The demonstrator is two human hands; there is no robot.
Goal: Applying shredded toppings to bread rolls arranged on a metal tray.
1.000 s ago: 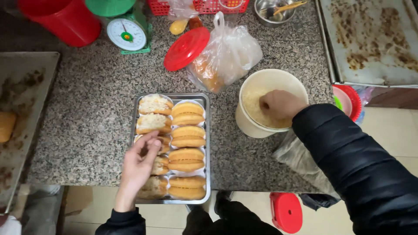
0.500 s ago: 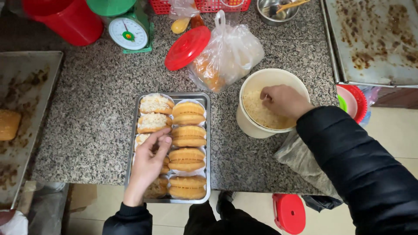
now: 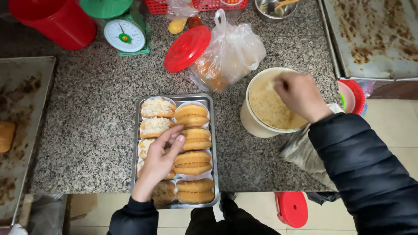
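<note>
Speckled grey granite counter [image 3: 87, 130] over pale floor tiles. A shiny steel tray [image 3: 213, 143] holds round golden buns [image 3: 193, 162] in paper liners. The left hand [image 3: 159, 163] rests loosely open on them; the right hand [image 3: 298, 95] pinches fibrous pale shreds inside a cream tub [image 3: 252, 126].

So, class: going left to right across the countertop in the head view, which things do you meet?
Baking sheet → metal tray of buns with the left hand on it → plastic bag → cream bucket with the right hand in it.
</note>
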